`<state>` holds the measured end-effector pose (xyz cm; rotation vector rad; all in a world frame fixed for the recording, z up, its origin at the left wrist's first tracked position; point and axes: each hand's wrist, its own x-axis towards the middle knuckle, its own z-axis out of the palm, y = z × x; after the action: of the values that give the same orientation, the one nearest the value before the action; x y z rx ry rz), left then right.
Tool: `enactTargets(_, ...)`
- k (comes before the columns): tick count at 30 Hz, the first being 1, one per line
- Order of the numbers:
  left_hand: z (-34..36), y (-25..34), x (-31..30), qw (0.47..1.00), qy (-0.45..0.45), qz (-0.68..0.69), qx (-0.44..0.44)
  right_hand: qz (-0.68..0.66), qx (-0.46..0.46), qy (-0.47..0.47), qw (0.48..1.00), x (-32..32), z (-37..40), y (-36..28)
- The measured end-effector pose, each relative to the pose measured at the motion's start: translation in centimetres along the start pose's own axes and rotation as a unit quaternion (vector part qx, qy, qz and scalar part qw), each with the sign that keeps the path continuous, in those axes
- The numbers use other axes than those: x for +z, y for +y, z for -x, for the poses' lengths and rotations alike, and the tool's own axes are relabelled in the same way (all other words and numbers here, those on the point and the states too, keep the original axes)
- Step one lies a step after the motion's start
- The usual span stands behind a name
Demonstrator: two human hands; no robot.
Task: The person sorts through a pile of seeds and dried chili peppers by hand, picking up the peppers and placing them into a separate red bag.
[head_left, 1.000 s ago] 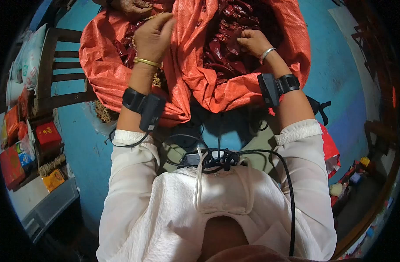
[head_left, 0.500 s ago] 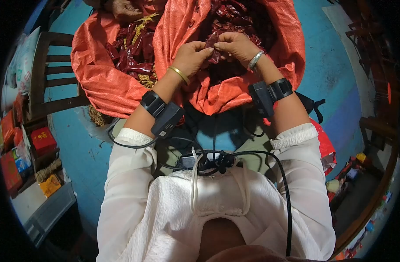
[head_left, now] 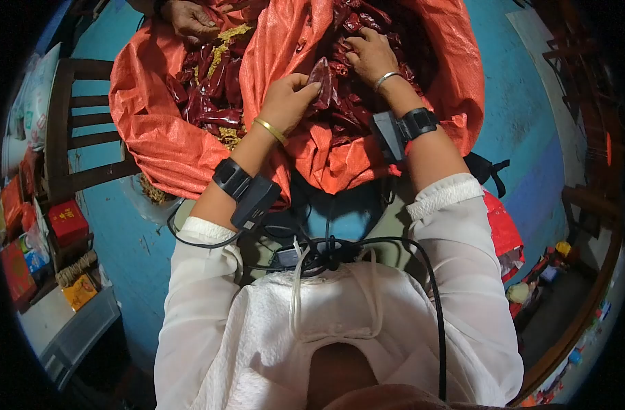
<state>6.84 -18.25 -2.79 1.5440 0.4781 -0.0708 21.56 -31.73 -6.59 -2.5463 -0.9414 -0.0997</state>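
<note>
Between thumb and fingers, my left hand (head_left: pixel 290 101) holds a dark red dried chili (head_left: pixel 321 83) over the right-hand orange sack (head_left: pixel 456 61). My right hand (head_left: pixel 374 58) reaches into that sack, its fingers bent down among a pile of dried chilies (head_left: pixel 353 109); whether it grips one is hard to make out. To the left, another orange sack (head_left: pixel 135 89) contains dark red chilies (head_left: pixel 213 89) and yellowish stems (head_left: pixel 224 51). A co-worker's hand (head_left: pixel 189 20) is at the top of the left sack.
A wooden chair (head_left: pixel 61 130) stands left of the sacks on a blue floor (head_left: pixel 131 239). Boxes and packets, among them a red box (head_left: pixel 68 222), are at the left edge. Black cables (head_left: pixel 435 301) cross my lap. A red bag (head_left: pixel 500 229) lies right of my right arm.
My hands have come apart. The right one has moved up into the pile, while the left keeps hold of a chili and has shifted slightly left. The co-worker's hand has moved a little.
</note>
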Motion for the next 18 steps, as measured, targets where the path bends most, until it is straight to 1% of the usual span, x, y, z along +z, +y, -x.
enactTargets(1,0.2,0.2,-0.2,1.0,0.0,0.0,0.0,0.0,0.0,0.0,1.0,0.4,-0.3,-0.2)
enactTargets(3,0.6,0.7,-0.6,1.0,0.001,-0.008,-0.01,0.065,-0.012,0.032,0.997,1.0,-0.9,-0.7)
enactTargets(4,0.8,0.7,-0.7,1.0,0.002,-0.008,-0.01,0.065,-0.012,0.032,0.997,1.1,-1.1,-0.9)
enactTargets(6,0.9,0.9,-1.1,1.0,-0.015,0.026,-0.006,0.084,-0.001,0.002,0.996,1.1,-1.6,-1.2)
enactTargets(9,0.7,0.3,-1.5,0.999,-0.021,0.047,-0.015,0.085,0.011,-0.019,0.996,1.6,-2.4,-1.2)
enactTargets(10,0.5,0.1,-1.6,0.998,-0.027,0.049,0.0,0.085,0.01,-0.02,0.996,1.9,-2.7,-1.2)
enactTargets(12,0.5,0.1,-1.5,0.998,-0.031,0.06,-0.006,0.081,0.067,-0.035,0.994,2.3,-3.5,-1.1)
enactTargets(13,0.5,0.2,-1.5,0.997,-0.036,0.071,-0.012,0.082,0.067,-0.036,0.994,2.4,-3.8,-0.9)
enactTargets(16,0.1,0.2,-1.7,0.997,-0.037,0.062,-0.026,0.021,0.14,0.039,0.989,2.6,-4.6,-0.1)
enactTargets(17,0.0,0.2,-1.7,0.997,-0.037,0.063,-0.027,0.021,0.14,0.037,0.989,2.6,-4.9,0.4)
enactTargets(18,-0.2,0.2,-1.7,0.998,-0.037,0.05,-0.026,-0.034,0.15,0.028,0.988,2.7,-5.3,1.3)
